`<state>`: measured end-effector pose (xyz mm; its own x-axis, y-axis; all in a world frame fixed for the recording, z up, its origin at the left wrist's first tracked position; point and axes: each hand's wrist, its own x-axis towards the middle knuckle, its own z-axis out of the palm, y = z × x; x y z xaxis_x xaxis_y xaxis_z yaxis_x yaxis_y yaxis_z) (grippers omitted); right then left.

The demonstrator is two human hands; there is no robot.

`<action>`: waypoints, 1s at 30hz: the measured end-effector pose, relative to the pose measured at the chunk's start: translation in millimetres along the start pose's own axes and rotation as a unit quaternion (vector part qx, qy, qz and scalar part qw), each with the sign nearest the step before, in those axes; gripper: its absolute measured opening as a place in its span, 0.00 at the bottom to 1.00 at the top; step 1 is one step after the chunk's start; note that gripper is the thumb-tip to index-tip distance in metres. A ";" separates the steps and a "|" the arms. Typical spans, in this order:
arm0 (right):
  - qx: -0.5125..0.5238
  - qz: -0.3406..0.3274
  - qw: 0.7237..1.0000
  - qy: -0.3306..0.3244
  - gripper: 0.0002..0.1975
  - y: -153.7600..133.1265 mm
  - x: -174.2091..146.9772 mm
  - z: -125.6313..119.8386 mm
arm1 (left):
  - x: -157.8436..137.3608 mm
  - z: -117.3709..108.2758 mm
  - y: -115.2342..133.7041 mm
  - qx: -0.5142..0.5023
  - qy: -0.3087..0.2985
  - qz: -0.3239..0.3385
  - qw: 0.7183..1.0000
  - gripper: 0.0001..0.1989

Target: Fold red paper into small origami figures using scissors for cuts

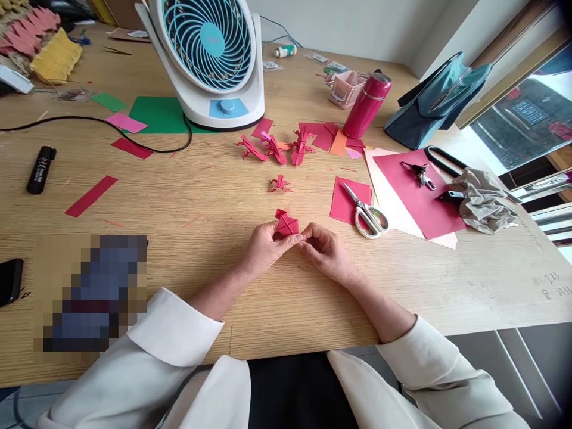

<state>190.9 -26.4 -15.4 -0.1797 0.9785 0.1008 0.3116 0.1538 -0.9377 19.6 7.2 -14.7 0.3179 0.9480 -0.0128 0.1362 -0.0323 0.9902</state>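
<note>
A small folded piece of red paper (288, 225), with crossing creases on its face and a little tab at its top left, is held low over the table. My left hand (267, 247) grips it from the left, thumb along the lower edge. The fingers of my right hand (325, 250) are pinched together at its lower right corner, against my left thumb tip. Just beyond lies a small red origami figure (279, 183). Farther back are three larger red origami figures (276, 148) in a row.
White-handled scissors (372, 214) rest on red paper squares at right, beside larger red and white sheets (415, 190). A fan (212, 53), a red flask (367, 104) and a teal bag (438, 101) stand behind. At left are a black marker (42, 170), paper strips and a cable.
</note>
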 end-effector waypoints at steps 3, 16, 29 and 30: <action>0.005 0.003 1.000 -0.004 0.12 -0.1 0.3 -0.5 | -0.3 1.1 -0.1 -0.006 0.008 -0.001 1.000 0.18; -0.004 0.020 1.000 0.007 0.12 1.9 0.2 -0.6 | 0.7 -2.6 -3.2 0.022 -0.035 -0.004 0.999 0.19; 0.023 0.029 0.999 0.000 0.12 1.7 0.7 -0.3 | -0.5 0.5 0.3 0.023 0.009 0.003 1.000 0.18; 0.017 0.028 0.999 0.002 0.11 1.5 0.7 -0.3 | -0.6 0.6 0.4 0.025 0.009 0.002 1.000 0.18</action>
<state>191.5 -25.4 -16.7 -0.1594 0.9859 0.0500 0.2888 0.0950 -0.9527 20.0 6.4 -14.4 0.3019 0.9533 -0.0060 0.1818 -0.0514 0.9820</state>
